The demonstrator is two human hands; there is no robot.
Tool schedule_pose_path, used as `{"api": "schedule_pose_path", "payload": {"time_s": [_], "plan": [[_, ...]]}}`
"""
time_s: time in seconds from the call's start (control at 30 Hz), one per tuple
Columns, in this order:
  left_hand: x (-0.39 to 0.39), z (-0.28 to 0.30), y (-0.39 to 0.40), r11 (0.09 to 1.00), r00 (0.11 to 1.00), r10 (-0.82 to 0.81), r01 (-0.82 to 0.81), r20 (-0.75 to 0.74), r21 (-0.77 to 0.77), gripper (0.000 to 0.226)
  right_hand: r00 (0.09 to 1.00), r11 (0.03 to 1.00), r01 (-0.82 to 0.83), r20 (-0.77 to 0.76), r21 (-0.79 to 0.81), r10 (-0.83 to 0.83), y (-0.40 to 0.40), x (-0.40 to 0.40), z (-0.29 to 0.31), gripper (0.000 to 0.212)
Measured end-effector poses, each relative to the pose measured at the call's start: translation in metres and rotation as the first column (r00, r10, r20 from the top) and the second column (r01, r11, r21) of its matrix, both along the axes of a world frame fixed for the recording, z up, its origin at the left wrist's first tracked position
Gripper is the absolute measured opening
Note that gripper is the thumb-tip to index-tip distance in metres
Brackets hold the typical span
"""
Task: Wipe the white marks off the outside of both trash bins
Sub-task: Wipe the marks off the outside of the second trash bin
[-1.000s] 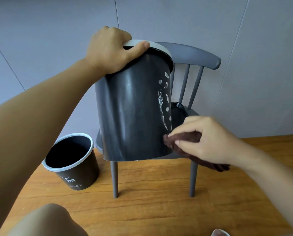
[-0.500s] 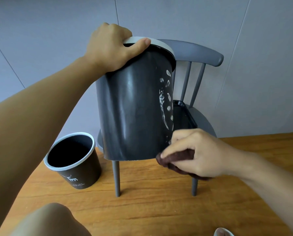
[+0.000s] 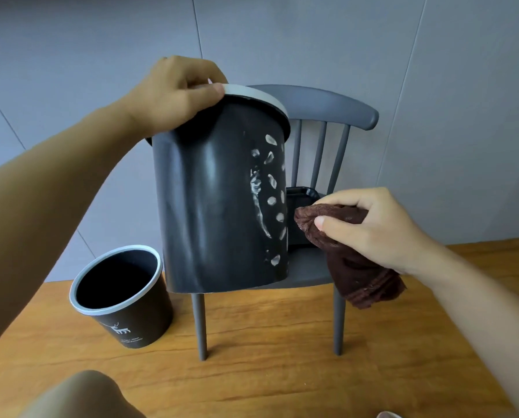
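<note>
- Tall dark bin (image 3: 210, 206): pale rim, tilted, held up in front of the chair; white marks (image 3: 271, 200) dotted and smeared down its right side.
- Small dark bin (image 3: 122, 297): upright on the wooden floor, lower left, deer print.
- Brown cloth (image 3: 351, 260): bunched, just right of the marks.

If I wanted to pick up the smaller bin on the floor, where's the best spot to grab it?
Probably the pale rim of the small bin, coming from above. It stands upright with its mouth open, so fingers can go inside and the thumb outside, as the left hand does on the big bin.
</note>
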State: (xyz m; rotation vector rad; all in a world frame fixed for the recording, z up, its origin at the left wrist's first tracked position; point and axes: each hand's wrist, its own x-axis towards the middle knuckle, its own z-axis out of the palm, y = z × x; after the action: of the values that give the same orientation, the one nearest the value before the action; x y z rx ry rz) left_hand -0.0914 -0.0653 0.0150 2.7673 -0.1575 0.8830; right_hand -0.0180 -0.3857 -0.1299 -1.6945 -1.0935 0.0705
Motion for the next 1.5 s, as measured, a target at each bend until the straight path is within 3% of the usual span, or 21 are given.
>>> {"api": "schedule_pose_path", "payload": {"time_s": [0.1,0.17,0.27,0.33,0.63,0.73,0.9,1.07,1.17,1.23,1.33,1.5], "plan": [[0.010,0.014,-0.006,0.991,0.989,0.135,-0.135,-0.063,0.006,0.023,0.999,0.999,0.040,-0.036,0.032,-0.039,0.005,0.001,-0.001,0.023],[0.021,0.014,-0.017,0.973,0.974,0.219,-0.215,-0.051,0.078,0.040,0.997,0.997,0.058,-0.063,0.050,-0.055,0.009,0.002,0.000,0.023],[0.032,0.002,-0.028,0.934,0.969,0.244,-0.245,0.040,0.261,0.063,0.993,0.995,0.075,-0.094,0.067,-0.069,0.014,0.004,0.001,0.022],[0.034,-0.004,-0.029,0.922,0.969,0.220,-0.244,0.112,0.300,0.069,0.991,0.993,0.098,-0.098,0.073,-0.090,0.016,0.007,0.000,0.020],[0.037,-0.016,-0.041,0.971,0.946,0.210,-0.232,0.248,0.064,0.071,0.969,0.943,0.235,-0.137,0.237,-0.207,0.017,0.014,0.011,0.016],[0.039,-0.021,-0.046,0.978,0.948,0.188,-0.205,0.257,0.040,0.070,0.954,0.901,0.299,-0.078,0.313,-0.290,0.016,0.013,0.015,0.016],[0.038,-0.023,-0.046,0.979,0.948,0.183,-0.198,0.262,0.036,0.070,0.848,0.757,0.458,0.026,0.466,-0.529,0.021,0.009,0.021,0.012],[0.039,-0.024,-0.049,0.976,0.946,0.198,-0.215,0.257,0.043,0.070,0.781,0.644,0.465,0.061,0.607,-0.622,0.043,-0.005,0.027,0.023],[0.039,-0.024,-0.049,0.976,0.944,0.196,-0.215,0.265,0.043,0.070,0.765,0.658,0.428,0.139,0.620,-0.629,0.056,-0.011,0.027,0.023],[0.039,-0.024,-0.051,0.975,0.943,0.193,-0.214,0.271,0.050,0.071,0.727,0.713,0.403,0.273,0.573,-0.630,0.063,-0.011,0.022,0.025],[0.040,-0.025,-0.051,0.977,0.945,0.176,-0.201,0.275,0.065,0.071,0.671,0.814,0.395,0.471,0.427,-0.573,0.070,-0.014,0.008,0.048],[0.039,-0.025,-0.042,0.978,0.942,0.189,-0.206,0.277,0.030,0.067,0.710,0.844,0.419,0.459,0.334,-0.534,0.066,-0.017,-0.002,0.049]]}}
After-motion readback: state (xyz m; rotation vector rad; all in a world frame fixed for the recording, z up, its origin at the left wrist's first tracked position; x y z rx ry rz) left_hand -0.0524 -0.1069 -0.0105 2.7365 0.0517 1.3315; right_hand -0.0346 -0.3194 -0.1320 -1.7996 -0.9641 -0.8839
